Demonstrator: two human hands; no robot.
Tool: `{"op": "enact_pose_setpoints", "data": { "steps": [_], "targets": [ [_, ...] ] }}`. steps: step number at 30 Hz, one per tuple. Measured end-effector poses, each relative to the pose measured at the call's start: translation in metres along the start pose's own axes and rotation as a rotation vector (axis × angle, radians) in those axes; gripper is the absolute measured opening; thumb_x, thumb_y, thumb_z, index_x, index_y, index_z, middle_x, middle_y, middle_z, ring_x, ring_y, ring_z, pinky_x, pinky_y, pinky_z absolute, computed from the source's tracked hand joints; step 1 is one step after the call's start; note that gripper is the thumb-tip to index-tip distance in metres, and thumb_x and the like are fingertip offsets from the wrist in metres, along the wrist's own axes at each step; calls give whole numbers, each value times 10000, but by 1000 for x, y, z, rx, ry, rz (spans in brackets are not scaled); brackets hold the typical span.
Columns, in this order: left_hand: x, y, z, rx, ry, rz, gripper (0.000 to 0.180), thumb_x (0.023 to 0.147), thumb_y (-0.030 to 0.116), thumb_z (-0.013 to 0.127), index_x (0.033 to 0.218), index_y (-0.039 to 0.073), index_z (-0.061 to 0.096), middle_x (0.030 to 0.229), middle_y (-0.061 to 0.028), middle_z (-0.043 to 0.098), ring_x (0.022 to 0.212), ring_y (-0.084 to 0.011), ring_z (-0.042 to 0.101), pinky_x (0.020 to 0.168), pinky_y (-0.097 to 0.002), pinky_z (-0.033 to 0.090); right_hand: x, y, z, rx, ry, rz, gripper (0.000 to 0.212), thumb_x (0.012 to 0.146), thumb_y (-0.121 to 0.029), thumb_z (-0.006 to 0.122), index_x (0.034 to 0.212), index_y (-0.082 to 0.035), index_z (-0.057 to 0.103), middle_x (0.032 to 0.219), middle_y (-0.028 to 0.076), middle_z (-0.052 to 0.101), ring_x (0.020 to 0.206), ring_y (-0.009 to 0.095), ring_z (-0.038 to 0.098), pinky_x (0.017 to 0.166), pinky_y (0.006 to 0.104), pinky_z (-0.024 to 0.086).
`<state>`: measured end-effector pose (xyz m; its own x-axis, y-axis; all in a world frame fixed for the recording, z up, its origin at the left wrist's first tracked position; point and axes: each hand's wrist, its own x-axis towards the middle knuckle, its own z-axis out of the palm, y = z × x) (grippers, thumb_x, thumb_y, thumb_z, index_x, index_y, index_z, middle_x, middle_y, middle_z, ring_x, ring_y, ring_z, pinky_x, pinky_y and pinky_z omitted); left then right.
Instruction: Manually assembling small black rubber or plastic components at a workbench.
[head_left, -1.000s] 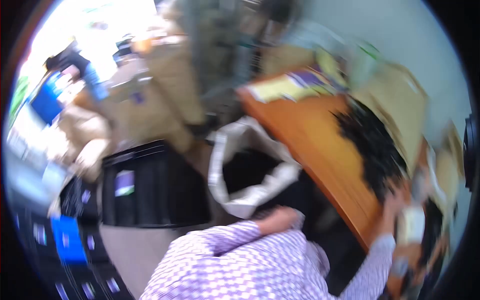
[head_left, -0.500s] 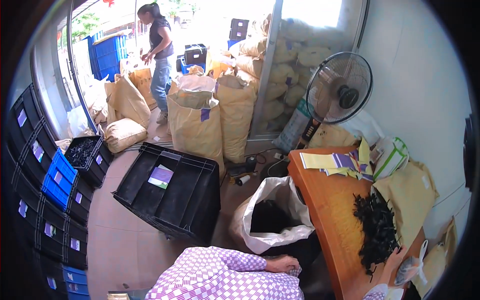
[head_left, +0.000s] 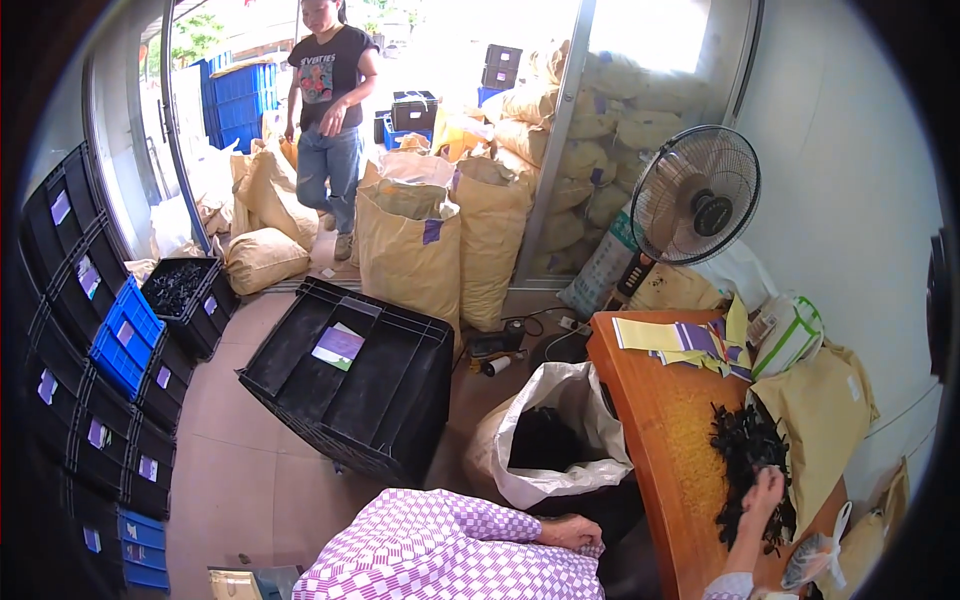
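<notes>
My right hand point(head_left: 764, 490) reaches over a loose pile of thin, black, strip-like pieces point(head_left: 745, 440) on the wooden table at the right. Its fingers look drawn together at the pile; whether a piece is between them is too small to see. My left hand point(head_left: 570, 532) rests low in front of my body, below a purple-and-white checked sleeve, with its fingertips hidden. Just beyond the left hand stands a white woven sack point(head_left: 520, 485), its mouth wide and black material point(head_left: 545, 440) inside.
A large black crate point(head_left: 345, 370) stands on the floor ahead. Stacked crates point(head_left: 100, 435) line the left side. Tall tan sacks point(head_left: 410, 240) stand by the doorway near another person point(head_left: 335, 90). A fan point(head_left: 695, 195) and paper strips point(head_left: 690, 340) are at the right.
My right hand has moved from the pile's near edge up onto the pile. The person outside has turned and come closer to the doorway. My left hand has stayed in place.
</notes>
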<state>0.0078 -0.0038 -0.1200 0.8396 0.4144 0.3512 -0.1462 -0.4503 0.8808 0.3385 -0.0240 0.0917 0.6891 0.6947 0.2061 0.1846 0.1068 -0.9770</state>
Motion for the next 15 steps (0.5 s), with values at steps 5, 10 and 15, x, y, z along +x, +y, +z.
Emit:
{"op": "enact_pose_setpoints", "data": {
  "steps": [5,10,15],
  "targets": [
    [22,52,-40,-300,127,-311,227,917,145,493,1090,7,543,873,-96,600,673,-156,592,619,-301,487,-88,-29,77,25,-293,104,62,903,-54,533,929,-104,509,706,-61,438,440,9,307,369,184,221],
    [43,107,-94,-533,124,-279,448,975,292,434,1312,-3,416,977,-48,570,693,-90,571,569,-211,438,-148,-18,118,46,-451,-11,141,853,26,552,953,-74,558,757,-73,491,522,0,363,459,161,263],
    [34,126,-83,-637,12,-320,409,995,289,396,1317,39,432,952,-27,570,689,-61,571,576,-188,432,-184,-15,115,-14,-426,71,147,846,32,559,984,-19,552,798,-24,535,674,51,490,598,183,390]
  ]
}}
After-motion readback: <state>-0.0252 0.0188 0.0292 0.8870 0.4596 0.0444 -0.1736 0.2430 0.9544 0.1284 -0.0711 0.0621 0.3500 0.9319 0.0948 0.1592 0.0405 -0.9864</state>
